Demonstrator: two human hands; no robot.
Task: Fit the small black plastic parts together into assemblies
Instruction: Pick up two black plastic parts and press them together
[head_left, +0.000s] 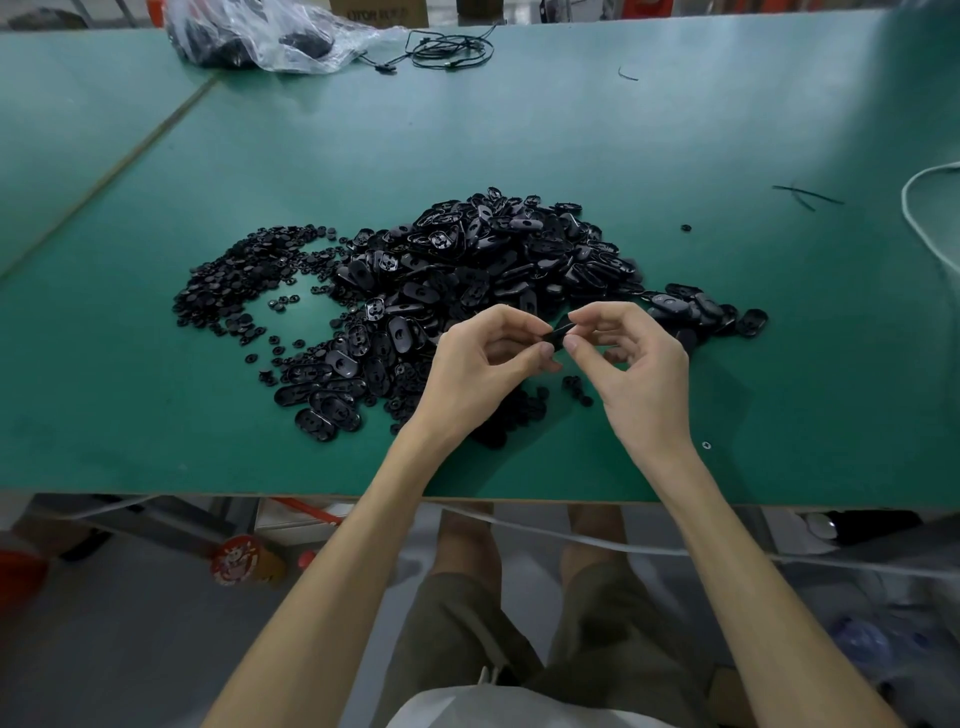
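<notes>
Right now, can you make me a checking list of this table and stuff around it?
Surface: green table, seam on the left.
Job's things: pile of oval parts; small round parts left of it; one black part held up.
Clutter: plastic bag at the far edge; black strips on the right.
Hands: left hand and right hand both pinch the black part.
Cables: black cable beside the bag; white cord at the right edge.
Surroundings: cardboard box behind the table.

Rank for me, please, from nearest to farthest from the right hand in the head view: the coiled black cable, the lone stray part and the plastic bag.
1. lone stray part, on the table beyond the right hand, slightly right.
2. coiled black cable, far edge, centre.
3. plastic bag, far left corner.
</notes>
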